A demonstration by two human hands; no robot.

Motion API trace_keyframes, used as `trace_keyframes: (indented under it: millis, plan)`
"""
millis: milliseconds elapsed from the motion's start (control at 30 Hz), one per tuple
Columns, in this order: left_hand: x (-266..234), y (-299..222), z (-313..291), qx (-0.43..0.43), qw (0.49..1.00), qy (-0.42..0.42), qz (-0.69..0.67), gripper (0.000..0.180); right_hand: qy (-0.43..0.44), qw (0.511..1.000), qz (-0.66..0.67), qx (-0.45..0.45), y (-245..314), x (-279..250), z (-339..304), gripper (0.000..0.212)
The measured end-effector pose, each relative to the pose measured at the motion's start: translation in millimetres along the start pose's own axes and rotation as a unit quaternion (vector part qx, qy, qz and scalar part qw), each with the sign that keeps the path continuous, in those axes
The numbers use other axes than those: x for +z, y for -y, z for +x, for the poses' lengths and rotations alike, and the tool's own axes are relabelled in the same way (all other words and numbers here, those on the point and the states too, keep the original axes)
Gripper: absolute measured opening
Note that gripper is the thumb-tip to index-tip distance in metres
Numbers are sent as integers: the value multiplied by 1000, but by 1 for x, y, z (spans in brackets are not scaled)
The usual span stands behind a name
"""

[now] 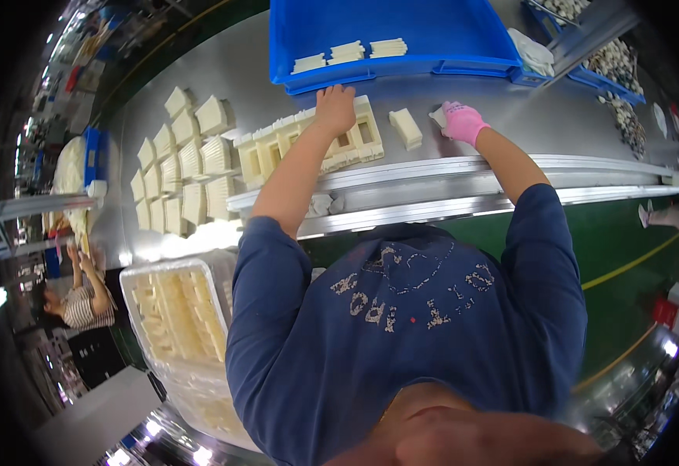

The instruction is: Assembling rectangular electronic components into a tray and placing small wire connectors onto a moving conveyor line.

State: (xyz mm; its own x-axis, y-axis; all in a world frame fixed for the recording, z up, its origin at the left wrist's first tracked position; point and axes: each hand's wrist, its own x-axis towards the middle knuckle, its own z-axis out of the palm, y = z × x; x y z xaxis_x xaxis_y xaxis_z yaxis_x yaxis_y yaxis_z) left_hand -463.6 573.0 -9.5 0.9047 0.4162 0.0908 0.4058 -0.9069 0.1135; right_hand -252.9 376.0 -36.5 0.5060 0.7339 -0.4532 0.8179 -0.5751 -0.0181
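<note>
My left hand point(335, 109), bare, lies over the far edge of a row of cream plastic frames point(277, 145) with rectangular openings. Its fingers are slightly apart and point toward the blue bin; the palm side is hidden. Farther right, my right hand point(464, 123) wears a pink glove and is closed on a small cream plastic piece point(438, 117), mostly covered by the fingers. Between the hands a single cream plastic block point(406, 128) rests on the metal table point(425, 159). Several fan-shaped stacks of ribbed cream parts point(190, 159) stand left of the row.
A blue bin point(397, 70) at the far side holds three bundles of cream strips point(347, 53). Trays of small dark and white parts point(615, 66) stand far right. Metal rails point(432, 177) edge the table. Plastic-wrapped cream parts point(176, 311) sit lower left. Another person point(87, 303) works at left.
</note>
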Motion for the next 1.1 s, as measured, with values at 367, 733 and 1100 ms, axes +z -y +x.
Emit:
trace_keyframes:
  millis: [367, 733, 1100]
  plan:
    - [-73, -42, -29, -227, 637, 40, -736, 19, 53, 997, 22, 50, -11, 1, 17, 42]
    - [-33, -58, -58, -265, 541, 70, -795, 29, 62, 827, 542, -135, 34, -67, -75, 25]
    - [-6, -69, -65, -139, 692, -61, -705, 50, -307, 822, 440, -192, 122, -37, -117, 37]
